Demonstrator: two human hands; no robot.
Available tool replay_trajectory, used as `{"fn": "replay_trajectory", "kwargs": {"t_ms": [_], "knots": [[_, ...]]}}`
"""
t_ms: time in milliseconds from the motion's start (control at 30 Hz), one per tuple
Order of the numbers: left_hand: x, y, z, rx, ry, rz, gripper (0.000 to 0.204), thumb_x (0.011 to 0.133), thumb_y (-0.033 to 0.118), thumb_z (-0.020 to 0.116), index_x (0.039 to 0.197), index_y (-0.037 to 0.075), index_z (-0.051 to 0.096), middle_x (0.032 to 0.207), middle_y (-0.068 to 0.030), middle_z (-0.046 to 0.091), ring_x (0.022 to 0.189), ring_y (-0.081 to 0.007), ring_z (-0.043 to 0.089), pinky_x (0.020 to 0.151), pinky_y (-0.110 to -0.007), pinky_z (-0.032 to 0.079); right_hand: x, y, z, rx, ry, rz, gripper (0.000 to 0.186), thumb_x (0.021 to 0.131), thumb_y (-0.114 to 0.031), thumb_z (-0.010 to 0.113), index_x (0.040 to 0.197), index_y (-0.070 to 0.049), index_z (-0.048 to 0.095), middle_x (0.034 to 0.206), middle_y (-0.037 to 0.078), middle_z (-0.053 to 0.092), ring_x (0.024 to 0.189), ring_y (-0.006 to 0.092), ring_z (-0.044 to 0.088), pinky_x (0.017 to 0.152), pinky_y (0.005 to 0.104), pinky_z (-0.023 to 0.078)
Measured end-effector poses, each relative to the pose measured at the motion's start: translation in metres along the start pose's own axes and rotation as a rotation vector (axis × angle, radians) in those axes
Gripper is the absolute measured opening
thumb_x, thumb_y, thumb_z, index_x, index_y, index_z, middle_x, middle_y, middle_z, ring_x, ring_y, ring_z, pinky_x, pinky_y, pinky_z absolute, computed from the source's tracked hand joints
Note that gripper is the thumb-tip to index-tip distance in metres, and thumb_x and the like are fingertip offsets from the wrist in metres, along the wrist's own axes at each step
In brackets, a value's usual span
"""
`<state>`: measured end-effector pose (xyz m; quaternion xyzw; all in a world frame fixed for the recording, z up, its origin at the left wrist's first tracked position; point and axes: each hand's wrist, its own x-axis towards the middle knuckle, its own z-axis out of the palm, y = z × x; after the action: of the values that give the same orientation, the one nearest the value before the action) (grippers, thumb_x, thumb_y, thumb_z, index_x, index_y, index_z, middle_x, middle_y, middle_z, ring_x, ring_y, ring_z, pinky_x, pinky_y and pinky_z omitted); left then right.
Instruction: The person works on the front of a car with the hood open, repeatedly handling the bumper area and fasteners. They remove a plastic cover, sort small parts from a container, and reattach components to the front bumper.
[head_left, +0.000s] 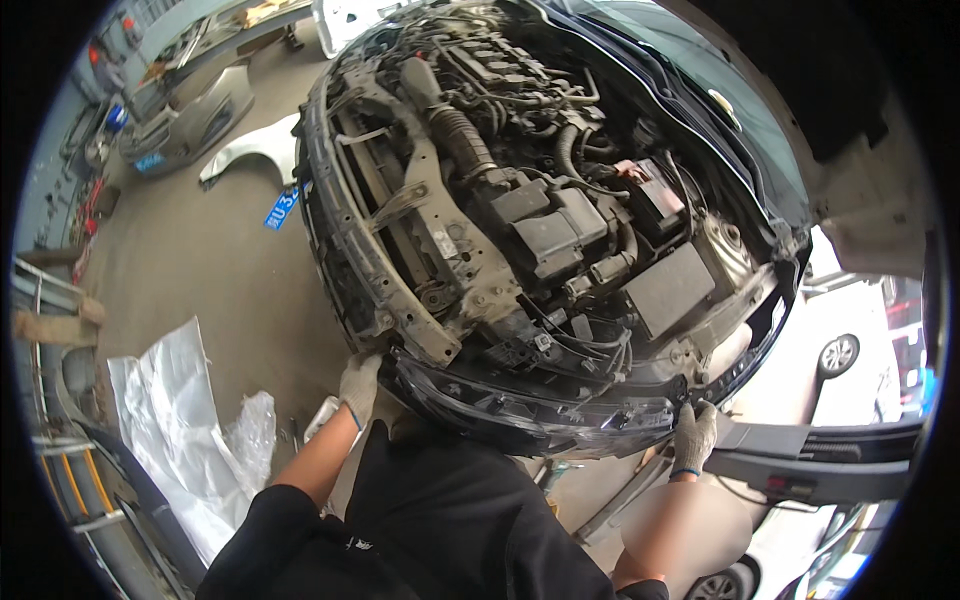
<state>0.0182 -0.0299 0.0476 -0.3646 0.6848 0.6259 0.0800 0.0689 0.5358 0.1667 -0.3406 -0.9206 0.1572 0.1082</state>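
A long dark headlight [545, 418] with a clear, glossy lens sits along the front corner of a car, below the open engine bay. My left hand [359, 388], in a pale knitted glove, is closed at the headlight's left end, where it meets the bumper [318, 235]; its fingertips are partly hidden. At the other end, next to the fender edge, my right hand [695, 436] is closed on the headlight's outer tip, also gloved. Just behind the lamp lies the metal front crossmember [405, 325] with loose-looking wires [610, 350] beside it.
The engine bay holds a black air box [560, 235] and a battery [655, 200]. Silvery sheeting [175, 405] and clear plastic wrap [252, 435] lie on the floor at left. A detached bumper [195, 115] and white fender [255, 150] stand farther off. A white car [850, 340] is at right.
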Motion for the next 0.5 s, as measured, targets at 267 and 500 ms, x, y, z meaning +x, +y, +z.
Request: {"fn": "replay_trajectory", "kwargs": {"t_ms": [267, 500], "knots": [[0.078, -0.109, 0.045, -0.224, -0.11, -0.033, 0.057, 0.102, 0.044, 0.049, 0.138, 0.001, 0.059, 0.138, -0.0135, 0.062, 0.122, -0.0259, 0.06, 0.103, -0.037, 0.045, 0.02, -0.013, 0.015, -0.065, -0.062, 0.009, 0.032, 0.085, -0.025, 0.068, 0.106, 0.0, 0.064, 0.099, 0.024, 0.072, 0.095, 0.039, 0.069, 0.087, 0.0467, 0.052], [0.076, -0.051, 0.059, -0.742, -0.348, -0.361, 0.059, 0.099, 0.055, 0.055, 0.13, 0.005, 0.063, 0.12, -0.0093, 0.066, 0.107, -0.025, 0.063, 0.094, -0.038, 0.051, 0.019, -0.02, 0.011, 0.062, -0.059, -0.038, 0.028, 0.083, -0.013, 0.066, 0.108, -0.001, 0.067, 0.096, 0.02, 0.072, 0.091, 0.0326, 0.07, 0.086, 0.0405, 0.053]]}}
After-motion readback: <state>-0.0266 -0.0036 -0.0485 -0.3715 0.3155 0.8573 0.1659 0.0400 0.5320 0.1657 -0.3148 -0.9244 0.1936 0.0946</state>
